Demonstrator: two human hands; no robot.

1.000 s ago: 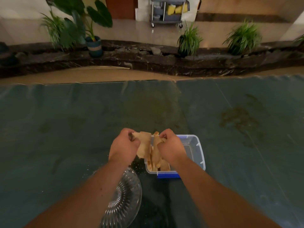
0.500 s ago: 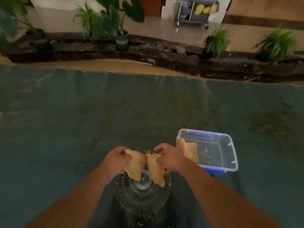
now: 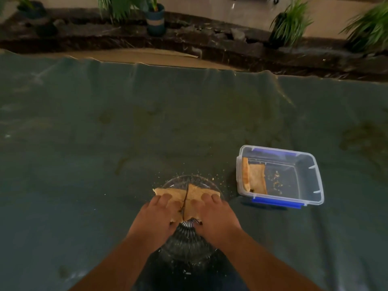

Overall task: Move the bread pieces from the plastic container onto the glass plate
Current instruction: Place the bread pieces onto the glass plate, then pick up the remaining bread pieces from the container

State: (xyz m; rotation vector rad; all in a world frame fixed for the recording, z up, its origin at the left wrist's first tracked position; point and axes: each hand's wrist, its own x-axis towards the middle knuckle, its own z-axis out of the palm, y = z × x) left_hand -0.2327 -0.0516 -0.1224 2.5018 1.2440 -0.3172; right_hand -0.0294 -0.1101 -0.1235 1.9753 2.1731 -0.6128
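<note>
Two tan bread pieces lie side by side on the ribbed glass plate (image 3: pixel 186 246) in front of me. My left hand (image 3: pixel 156 217) presses flat on the left bread piece (image 3: pixel 173 192), and my right hand (image 3: pixel 214 217) rests the same way on the right bread piece (image 3: pixel 199 193). To the right stands the clear plastic container (image 3: pixel 310 181) with blue clips. Two more bread pieces (image 3: pixel 255 178) lean against its left inner wall, with crumbs on its floor.
A dark green cloth (image 3: pixel 105 143) covers the table, with crumbs scattered around the plate. Beyond the table's far edge runs a dark stone ledge (image 3: pixel 231 47) with potted plants (image 3: pixel 155 19).
Both hands carried two bread pieces from over the container leftward to the plate and lowered them flat onto it. My view shifted left and down.
</note>
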